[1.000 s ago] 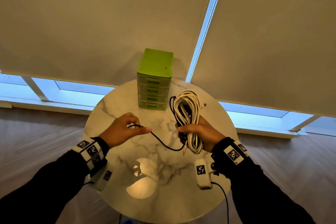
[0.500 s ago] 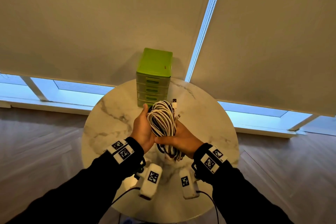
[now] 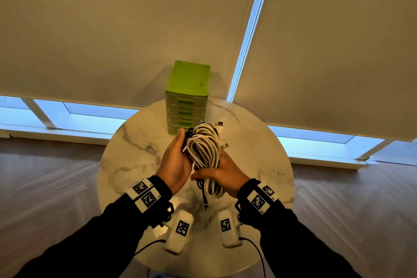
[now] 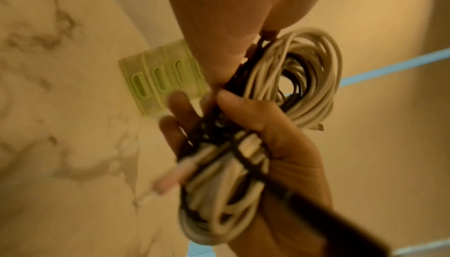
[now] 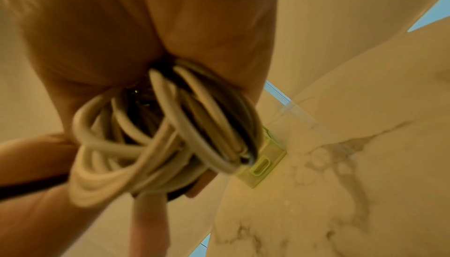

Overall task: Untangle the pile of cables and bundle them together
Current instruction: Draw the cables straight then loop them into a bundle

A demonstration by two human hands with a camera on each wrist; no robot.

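A coil of white and black cables [image 3: 204, 149] is held up over the round marble table [image 3: 140, 165]. My right hand [image 3: 225, 174] grips the coil at its middle, thumb across the front. My left hand [image 3: 177, 160] holds the coil's upper left side, where the black loops are. The left wrist view shows the same coil [image 4: 311, 80] in my right hand [image 4: 287, 145], with a pink-tipped plug [image 4: 170, 180] sticking out. In the right wrist view the coil [image 5: 146, 145] comes out below my right palm [image 5: 121, 30]. A dark cable end [image 3: 205, 201] dangles below.
A green drawer unit [image 3: 188, 83] stands at the table's far edge, just behind the coil. A white USB plug [image 3: 220, 124] pokes out at the coil's top right. Drawn roller blinds and low windows lie beyond the table, with wooden floor around it.
A second ago my left hand held a black cable end stretched out to the left. It has come in to the coil, and both hands have shifted to the table's centre.
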